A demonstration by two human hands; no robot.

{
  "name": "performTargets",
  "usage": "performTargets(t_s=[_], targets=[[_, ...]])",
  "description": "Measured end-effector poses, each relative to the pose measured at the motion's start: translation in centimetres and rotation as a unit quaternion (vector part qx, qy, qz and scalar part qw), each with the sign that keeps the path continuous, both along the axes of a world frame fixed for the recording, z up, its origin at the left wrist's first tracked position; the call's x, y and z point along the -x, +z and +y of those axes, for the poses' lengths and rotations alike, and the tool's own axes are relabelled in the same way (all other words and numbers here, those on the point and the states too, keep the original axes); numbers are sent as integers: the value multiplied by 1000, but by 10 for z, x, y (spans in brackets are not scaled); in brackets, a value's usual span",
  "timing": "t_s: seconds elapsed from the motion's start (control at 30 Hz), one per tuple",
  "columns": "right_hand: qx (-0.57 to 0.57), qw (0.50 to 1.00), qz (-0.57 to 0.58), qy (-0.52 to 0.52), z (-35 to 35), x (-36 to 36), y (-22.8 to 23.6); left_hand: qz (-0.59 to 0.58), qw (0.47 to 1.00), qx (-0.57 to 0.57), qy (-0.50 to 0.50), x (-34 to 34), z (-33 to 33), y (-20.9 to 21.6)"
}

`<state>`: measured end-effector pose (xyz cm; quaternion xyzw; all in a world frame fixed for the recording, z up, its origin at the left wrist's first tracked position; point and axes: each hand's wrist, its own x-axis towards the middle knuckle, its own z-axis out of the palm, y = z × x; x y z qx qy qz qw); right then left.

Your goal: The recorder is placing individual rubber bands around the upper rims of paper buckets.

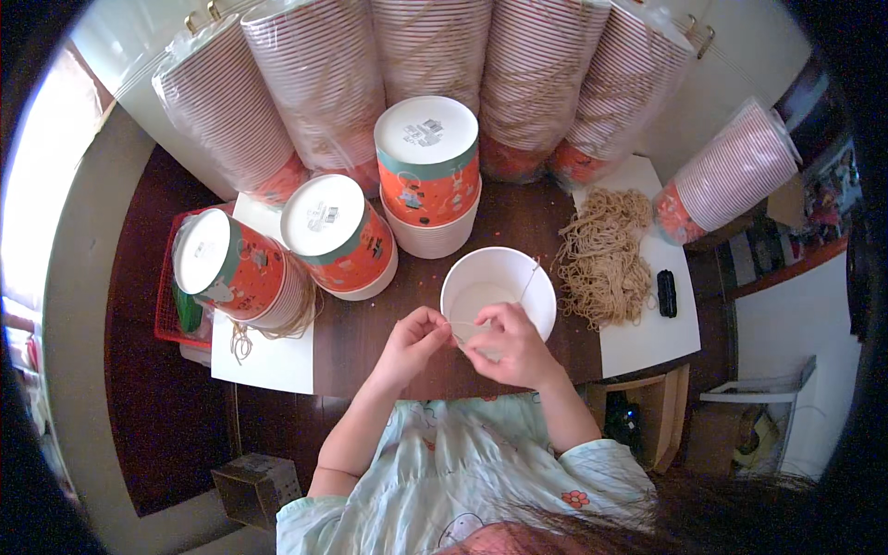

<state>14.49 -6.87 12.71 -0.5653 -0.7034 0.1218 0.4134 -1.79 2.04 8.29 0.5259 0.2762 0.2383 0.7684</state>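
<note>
Just in front of me an open white paper bucket stands on the table, its mouth facing up. My left hand is closed in a pinch on a thin beige cord by the bucket's near left rim. Over the bucket's near side, my right hand has thumb and fingers bent around the same cord, which loops between the two hands. Another stretch of cord runs from the right hand up to the bucket's far right rim. Whether the cord is knotted is too small to tell.
A tangled pile of beige cord and a black object lie right. Upturned orange buckets stand beyond and left, some stacked. Tall wrapped bucket stacks line the back; another wrapped stack leans right. A red basket sits left.
</note>
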Motion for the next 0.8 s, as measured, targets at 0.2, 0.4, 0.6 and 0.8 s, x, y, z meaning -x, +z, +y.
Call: performTargets(t_s=[0.2, 0.4, 0.6, 0.8], targets=[[4, 992, -106, 74, -2, 9, -6, -28, 999, 27, -4, 1, 2, 1], [84, 990, 100, -52, 7, 7, -14, 47, 993, -103, -41, 4, 1, 10], [88, 993, 73, -33, 9, 11, -21, 47, 988, -146, -11, 0, -3, 9], [118, 985, 116, -45, 8, 11, -19, 115, 978, -172, 22, 4, -4, 13]])
